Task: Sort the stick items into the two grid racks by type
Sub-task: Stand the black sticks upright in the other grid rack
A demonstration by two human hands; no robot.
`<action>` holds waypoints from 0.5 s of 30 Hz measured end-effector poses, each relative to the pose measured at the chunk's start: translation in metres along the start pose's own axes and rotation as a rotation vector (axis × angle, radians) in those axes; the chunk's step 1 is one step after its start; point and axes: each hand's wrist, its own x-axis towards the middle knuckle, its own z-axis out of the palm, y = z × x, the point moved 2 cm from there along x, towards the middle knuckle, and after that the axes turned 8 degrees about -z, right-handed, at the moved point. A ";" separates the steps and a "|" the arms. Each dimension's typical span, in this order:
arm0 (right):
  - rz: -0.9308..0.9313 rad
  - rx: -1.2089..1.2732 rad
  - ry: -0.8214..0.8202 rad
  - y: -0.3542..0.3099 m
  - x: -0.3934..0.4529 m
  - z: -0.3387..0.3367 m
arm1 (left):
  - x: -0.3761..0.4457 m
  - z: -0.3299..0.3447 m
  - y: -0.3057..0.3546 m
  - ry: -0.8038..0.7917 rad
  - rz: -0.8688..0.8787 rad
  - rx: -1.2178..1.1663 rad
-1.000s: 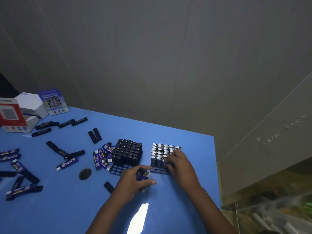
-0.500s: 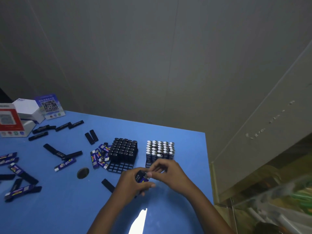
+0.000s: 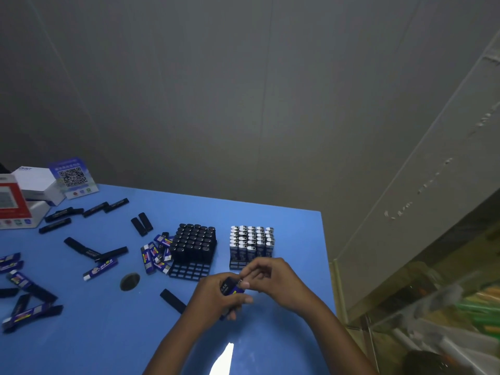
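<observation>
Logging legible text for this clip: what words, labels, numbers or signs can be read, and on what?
No text reads cleanly.
QR code, no words legible: blue sign card.
Short logo, blurred: white box.
Print too blurred: red and white box.
Labels too small: blue sticks, black sticks, stick in the left hand.

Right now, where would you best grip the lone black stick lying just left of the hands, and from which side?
Pinch the black stick across its narrow width at mid-length, coming straight down from above. It lies flat and alone on the table, angled diagonally, both long sides clear; the left hand is nearest.
</observation>
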 end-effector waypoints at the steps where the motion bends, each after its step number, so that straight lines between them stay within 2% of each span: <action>1: 0.004 -0.004 0.008 -0.001 0.001 -0.001 | 0.000 -0.002 0.000 -0.002 0.000 -0.023; 11: -0.077 -0.078 0.046 -0.002 0.009 -0.018 | 0.003 -0.014 -0.004 0.019 -0.036 -0.065; 15: -0.091 -0.104 0.010 0.001 0.012 -0.022 | 0.005 -0.018 -0.006 0.019 -0.052 -0.066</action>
